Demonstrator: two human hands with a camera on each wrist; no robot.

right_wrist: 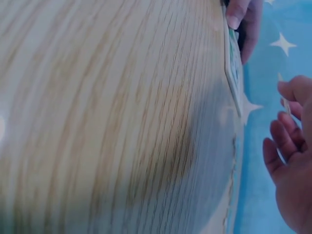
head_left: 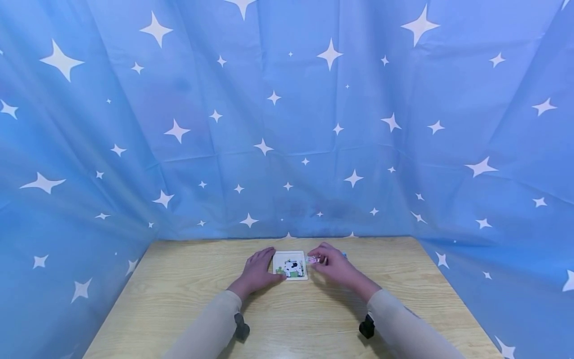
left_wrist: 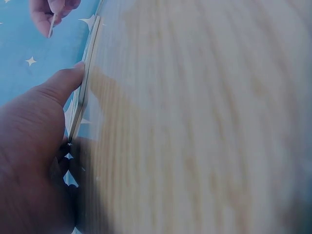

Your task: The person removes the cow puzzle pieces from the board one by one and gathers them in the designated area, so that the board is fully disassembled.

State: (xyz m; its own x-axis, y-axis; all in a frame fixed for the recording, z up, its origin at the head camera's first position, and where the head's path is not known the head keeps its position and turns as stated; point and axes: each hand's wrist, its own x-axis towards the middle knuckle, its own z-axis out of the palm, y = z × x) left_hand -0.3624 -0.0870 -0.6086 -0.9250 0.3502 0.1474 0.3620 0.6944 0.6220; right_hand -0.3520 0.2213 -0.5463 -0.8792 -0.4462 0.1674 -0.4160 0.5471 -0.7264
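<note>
Left hand [head_left: 257,269], loosely extended, is touching the square, flat board [head_left: 287,256] with its thumb on the wood-grained table [head_left: 188,284]. Right hand [head_left: 335,265], apart, is pinching a thin piece [head_left: 312,260] beside the board, partly hiding its print.

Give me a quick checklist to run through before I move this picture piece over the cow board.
1. Left hand touching the board: ok, thumb at its edge.
2. Board lying flat on the table: ok.
3. Piece pinched in the right hand: ok.
4. Bare pale area on the board: ok, above the cow picture.
5. Piece turned the right way: cannot tell, its print is too small.
6. Blue thing beyond the right hand identified: cannot tell, mostly hidden.
</note>
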